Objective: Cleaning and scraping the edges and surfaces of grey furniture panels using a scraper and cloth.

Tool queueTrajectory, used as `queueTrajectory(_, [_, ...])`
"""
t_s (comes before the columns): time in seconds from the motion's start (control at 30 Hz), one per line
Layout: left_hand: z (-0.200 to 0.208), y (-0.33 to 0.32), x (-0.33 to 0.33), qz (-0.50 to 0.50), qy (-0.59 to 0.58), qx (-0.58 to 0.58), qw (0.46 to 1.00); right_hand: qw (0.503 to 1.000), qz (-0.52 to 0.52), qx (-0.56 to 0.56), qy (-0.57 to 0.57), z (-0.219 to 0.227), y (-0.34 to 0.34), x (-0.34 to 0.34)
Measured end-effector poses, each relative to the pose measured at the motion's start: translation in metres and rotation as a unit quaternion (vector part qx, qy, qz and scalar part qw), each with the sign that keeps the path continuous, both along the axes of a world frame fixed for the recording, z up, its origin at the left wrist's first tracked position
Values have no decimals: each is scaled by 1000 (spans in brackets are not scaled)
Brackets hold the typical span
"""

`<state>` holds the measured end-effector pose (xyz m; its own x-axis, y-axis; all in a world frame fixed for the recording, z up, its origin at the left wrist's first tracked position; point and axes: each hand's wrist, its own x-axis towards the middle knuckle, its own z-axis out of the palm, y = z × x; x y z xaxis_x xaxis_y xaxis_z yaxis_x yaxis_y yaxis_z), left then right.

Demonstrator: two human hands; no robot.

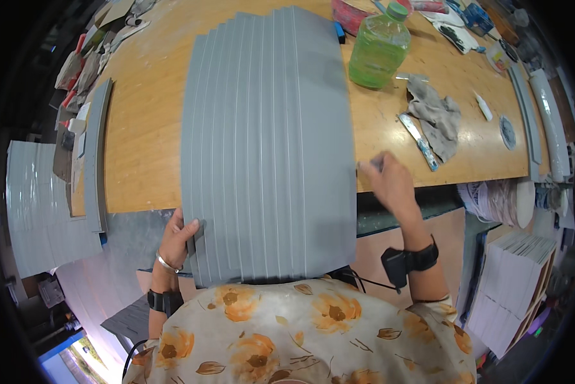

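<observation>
Head view: a wide wooden surface (143, 96) fills the middle of the room, and a fanned stack of grey sheets (268, 141) lies across its centre, the near end jutting past the near edge toward the person's flowered clothing (255, 339). The left grip (175, 242) pinches the stack's near left edge, thumb on top. The right grip (393, 182) has its fingers curled just beside the stack's right edge; whether they press on anything I cannot tell.

To the right on the surface, a bottle of green liquid (380, 51) stands toward the far side. Nearer, a rumpled grey cloth (438, 115) lies with a stained flat blade (418, 141) against its left side. Further right are a small white tube (483, 107) and a dark oval piece (507, 132). A red bowl (350, 16) sits at the far side, behind the bottle and to its left.

A long grey strip (96, 157) runs along the surface's left end, another strip (524, 121) along its right, with a plastic-wrapped roll (548, 125) beyond that.

Around the room, a shiny wrapped stack (34, 205) stands left of the surface. To the near right, a reel of pale cord (495, 200) is above a pile of white boards (511, 288).
</observation>
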<state>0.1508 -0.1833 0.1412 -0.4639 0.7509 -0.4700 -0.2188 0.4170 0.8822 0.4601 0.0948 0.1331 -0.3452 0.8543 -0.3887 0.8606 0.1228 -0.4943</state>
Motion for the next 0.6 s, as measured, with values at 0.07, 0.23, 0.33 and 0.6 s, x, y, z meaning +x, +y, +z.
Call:
queueTrajectory(0.07, [0,6,-5,0,-72,13,997,990,-19,17,138,-32,28,-9])
queueTrajectory(0.23, [-13,21,-2,-3,-74,-18,997,930,-50,-84,355,-45,53,-51])
queueTrajectory(0.33, [-17,24,2,-14,-99,-13,995,892,-8,-146,428,-39,52,-69])
queueTrajectory(0.6, [-40,35,53,69,-190,15,979,817,35,-306,488,-35,59,-92])
